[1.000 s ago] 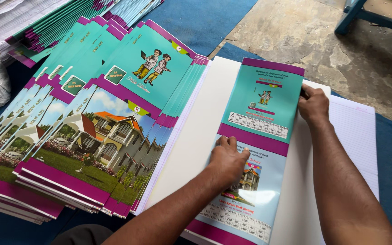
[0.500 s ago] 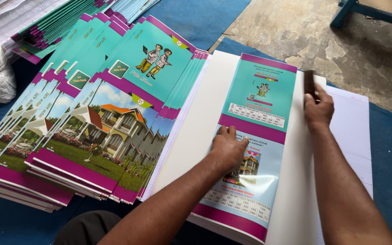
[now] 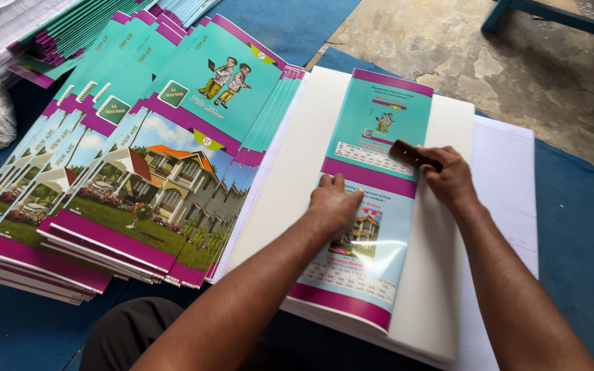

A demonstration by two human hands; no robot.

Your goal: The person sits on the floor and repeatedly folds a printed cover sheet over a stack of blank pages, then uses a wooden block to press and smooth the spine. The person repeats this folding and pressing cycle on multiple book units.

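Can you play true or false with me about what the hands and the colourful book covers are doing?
1. The left hand presses flat on the folded cover. True.
2. The right hand is empty. False: it holds a small dark block against the cover.
3. The folded cover lies on a white stack of paper. True.
4. The fanned pile of covers sits on the person's right. False: it lies on the left side, beside the white stack.
5. The covers show a house picture and teal and magenta bands. True.
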